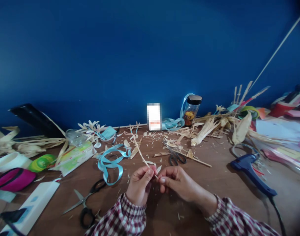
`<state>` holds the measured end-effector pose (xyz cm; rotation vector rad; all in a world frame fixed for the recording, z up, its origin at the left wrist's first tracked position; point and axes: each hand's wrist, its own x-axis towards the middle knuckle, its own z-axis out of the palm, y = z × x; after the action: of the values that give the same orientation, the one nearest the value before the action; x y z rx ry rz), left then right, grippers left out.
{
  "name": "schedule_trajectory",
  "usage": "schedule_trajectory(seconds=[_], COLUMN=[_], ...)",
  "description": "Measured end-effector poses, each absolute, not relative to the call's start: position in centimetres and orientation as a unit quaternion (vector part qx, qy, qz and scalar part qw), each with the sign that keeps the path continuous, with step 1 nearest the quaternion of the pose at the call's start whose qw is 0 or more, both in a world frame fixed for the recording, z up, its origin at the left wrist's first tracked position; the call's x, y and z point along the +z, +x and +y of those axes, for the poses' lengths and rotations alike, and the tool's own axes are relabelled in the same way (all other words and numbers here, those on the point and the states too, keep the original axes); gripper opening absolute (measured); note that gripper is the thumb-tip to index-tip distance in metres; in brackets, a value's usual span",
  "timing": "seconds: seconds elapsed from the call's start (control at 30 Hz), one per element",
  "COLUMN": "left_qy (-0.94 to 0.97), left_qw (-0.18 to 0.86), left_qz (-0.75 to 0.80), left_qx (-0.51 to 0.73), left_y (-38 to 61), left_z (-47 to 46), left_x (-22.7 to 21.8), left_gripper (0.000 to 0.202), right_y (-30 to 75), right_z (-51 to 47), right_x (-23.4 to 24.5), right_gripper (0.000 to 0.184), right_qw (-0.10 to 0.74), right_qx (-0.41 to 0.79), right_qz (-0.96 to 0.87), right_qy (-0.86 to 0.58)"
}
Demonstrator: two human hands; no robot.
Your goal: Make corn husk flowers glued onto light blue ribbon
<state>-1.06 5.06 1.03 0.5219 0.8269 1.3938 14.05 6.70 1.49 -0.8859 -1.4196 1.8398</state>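
Observation:
A thin pale stalk (139, 149), apparently wrapped in dried corn husk, slants up and away from my hands, with small forked tips at its far end. My left hand (140, 184) pinches it near its lower part between thumb and fingers. Close beside it, my right hand (178, 183) has thumb and index finger closed on the stalk's lower end. A small pale leaf-like piece (159, 169) sticks out between the hands. To the left lie open black-handled scissors (84, 200) and a loose light blue ribbon (117, 170); smaller dark-handled scissors (176, 158) lie beyond my right hand.
A blue glue gun (253, 173) lies at the right, its cable running toward me. Husk pieces (205, 131) and scraps litter the back, near a lidded jar (191, 111) and a bright blurred-out rectangle (154, 117). A white power strip (33, 208) occupies the left front.

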Motion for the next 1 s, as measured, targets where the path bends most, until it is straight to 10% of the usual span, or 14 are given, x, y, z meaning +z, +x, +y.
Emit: schedule_trajectory(seconds=[0.3,0.47,0.63,1.0], left_qy=[0.306,0.586,0.793,0.803], left_qw=[0.568,0.171,-0.053,-0.028], left_qz=[0.401,0.503,0.437,0.500], left_qx=[0.651,0.612,0.422,0.323], left_y=[-3.2,-3.3,-2.8,-3.1], left_z=[6.3,5.0,4.7,5.1], left_x=[0.8,1.7,2.9,2.6], left_gripper=[0.028,0.009,0.037,0.015], right_y=[14.0,14.4,14.5,15.0], right_z=[7.0,7.4,7.2,7.2], right_x=[1.2,1.4,1.2,1.3], right_gripper=[0.027,0.018,0.011,0.009], right_qw=[0.368,0.417,0.409,0.438], right_qx=[0.645,0.443,0.267,0.221], right_qz=[-0.555,-0.633,-0.754,-0.785], right_qy=[-0.375,-0.479,-0.439,-0.378])
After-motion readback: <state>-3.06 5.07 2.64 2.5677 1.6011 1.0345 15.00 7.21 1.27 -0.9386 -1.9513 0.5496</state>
